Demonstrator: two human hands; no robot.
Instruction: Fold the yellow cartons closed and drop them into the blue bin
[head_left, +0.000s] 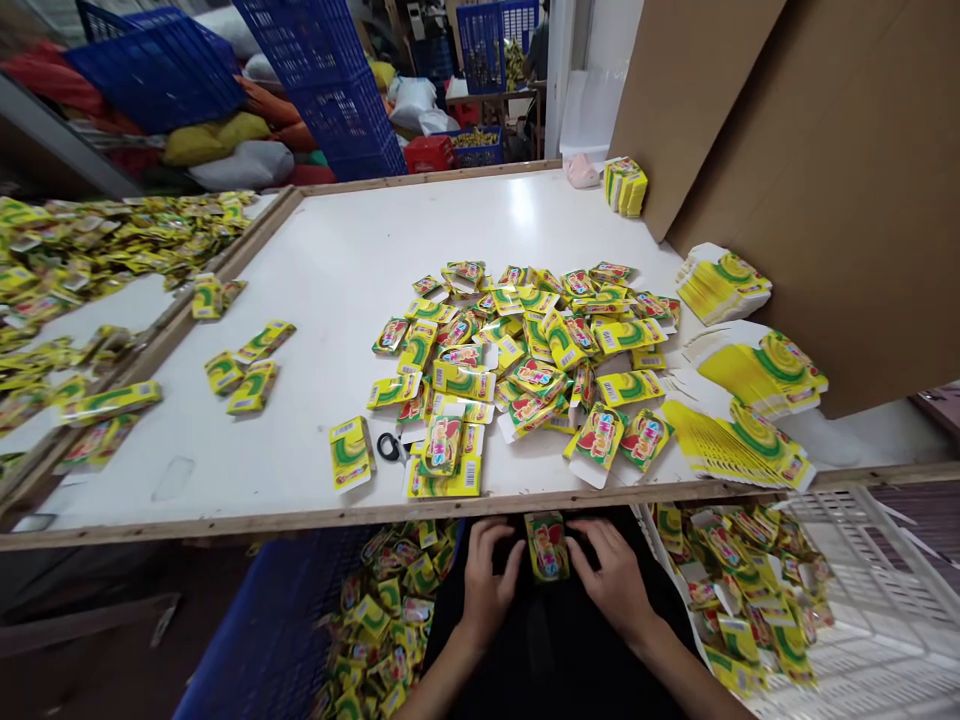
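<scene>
A small yellow-green box [547, 547] with colourful lettering rests on the dark-clothed lap, below the table's front edge. My left hand [489, 575] is to its left, fingers curved and thumb apart, with a gap between it and the box. On the other side, my right hand [611, 575] has its fingers spread, the tips close to the box's right edge; whether they touch it I cannot tell. Neither hand grips anything. Above them on the white table [337, 240] lies a heap of similar boxes [536, 375], several with flaps open.
Black-handled scissors [388, 447] lie beside the heap. Fanned stacks of flat cartons [739, 440] line the right side near brown cardboard [840, 200]. A blue crate [255, 630] and a white crate [877, 600] hold boxes below. A wooden edge strip [300, 525] borders the table.
</scene>
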